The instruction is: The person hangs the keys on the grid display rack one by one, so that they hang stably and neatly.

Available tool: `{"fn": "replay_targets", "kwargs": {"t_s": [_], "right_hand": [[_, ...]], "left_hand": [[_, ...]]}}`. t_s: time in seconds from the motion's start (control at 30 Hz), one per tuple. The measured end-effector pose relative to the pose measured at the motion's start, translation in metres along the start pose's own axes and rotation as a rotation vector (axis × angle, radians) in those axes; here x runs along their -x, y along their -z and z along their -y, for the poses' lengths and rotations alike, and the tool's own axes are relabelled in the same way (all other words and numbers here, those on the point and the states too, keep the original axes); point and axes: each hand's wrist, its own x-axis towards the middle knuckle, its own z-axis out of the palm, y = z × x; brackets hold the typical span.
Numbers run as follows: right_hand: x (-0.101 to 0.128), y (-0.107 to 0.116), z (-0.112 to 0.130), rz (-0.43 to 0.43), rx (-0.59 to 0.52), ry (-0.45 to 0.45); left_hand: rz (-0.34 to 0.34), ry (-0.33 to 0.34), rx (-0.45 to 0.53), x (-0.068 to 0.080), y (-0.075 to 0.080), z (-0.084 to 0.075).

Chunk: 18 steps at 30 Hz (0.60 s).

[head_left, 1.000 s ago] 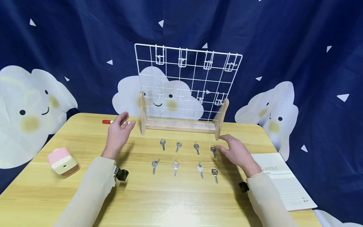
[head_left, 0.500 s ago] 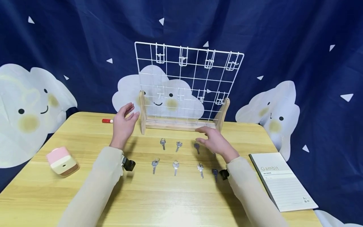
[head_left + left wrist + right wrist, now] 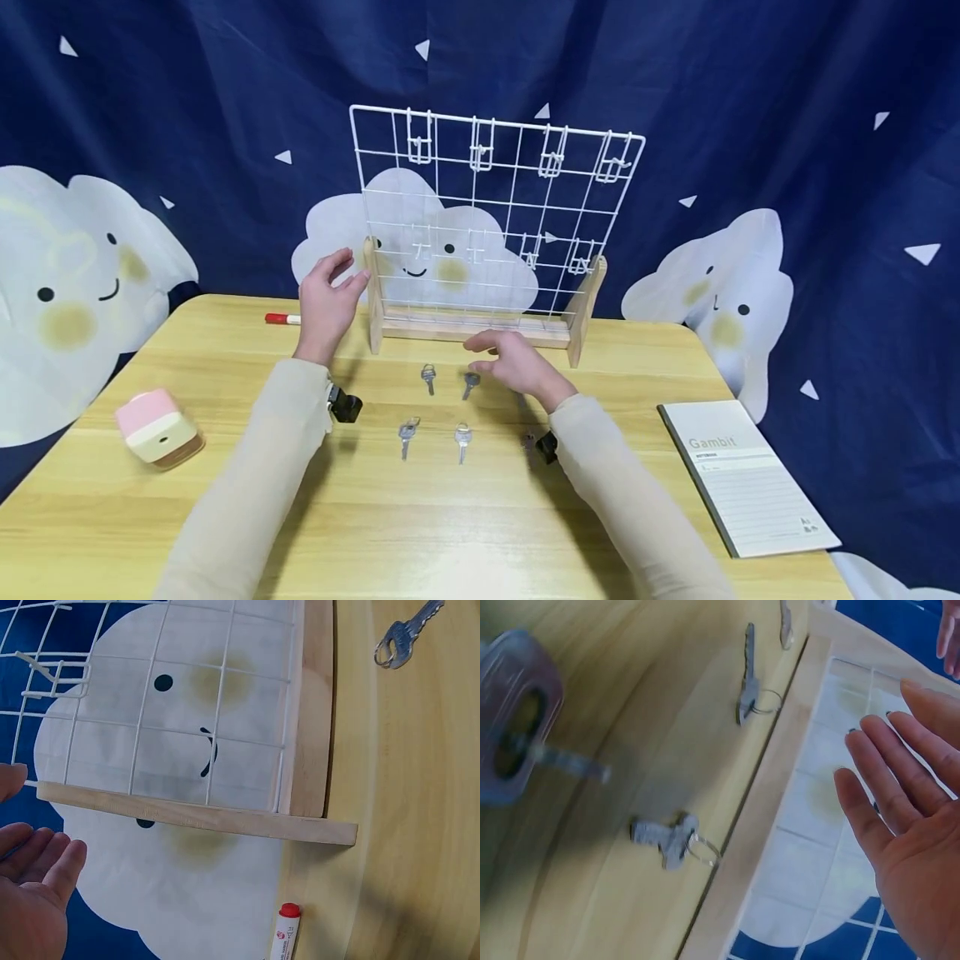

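A white wire grid panel [image 3: 491, 221] stands upright in a wooden base [image 3: 476, 329] at the back of the wooden table [image 3: 450, 533], and small white hooks [image 3: 480, 156] sit clipped along its top row and again lower down, which seems the reason the keys are laid out in neat rows just in front of it, each within easy reach of a hook. The left hand [image 3: 327, 300] hovers by the left wooden upright of the stand, fingers straight and relaxed and gripping nothing; the left wrist view shows its fingers [image 3: 45, 859] near the base's foot but apart from it, as if ready to steady the frame. The right hand [image 3: 513, 362] reaches low over the back row of keys, palm down with loosely spread fingers, and holds nothing; the right wrist view shows the open palm [image 3: 911, 840] beside the grid. 4 keys show clearly in the head view: a back-row key [image 3: 428, 377] on the left, a second back-row key [image 3: 470, 382] just beside the right fingertips, and 2 front-row keys [image 3: 407, 432] [image 3: 462, 437]; others on the right lie hidden under the right forearm. Off to the sides, out of the working area, are a red-capped marker [image 3: 282, 318] behind the left hand, a pink and cream sharpener-like block [image 3: 157, 427] near the left edge, and a notebook [image 3: 757, 475] at the right.
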Motion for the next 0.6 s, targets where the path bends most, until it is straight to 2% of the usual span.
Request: {"fn": "replay_targets", "kwargs": {"t_s": [0.2,0.37,0.6], "right_hand": [[-0.016,-0.013,0.002,-0.003,0.013,-0.007],[-0.034,-0.030,0.004,0.036,0.055,0.017],[-0.048,-0.047,0.005,0.060,0.084,-0.020]], "left_hand": [[0.022,0.035,-0.040,-0.008,-0.002,0.000],[0.042,0.073,-0.057,-0.011,-0.004,0.006],[0.065,0.037,-0.082,-0.018,-0.005,0.005]]}}
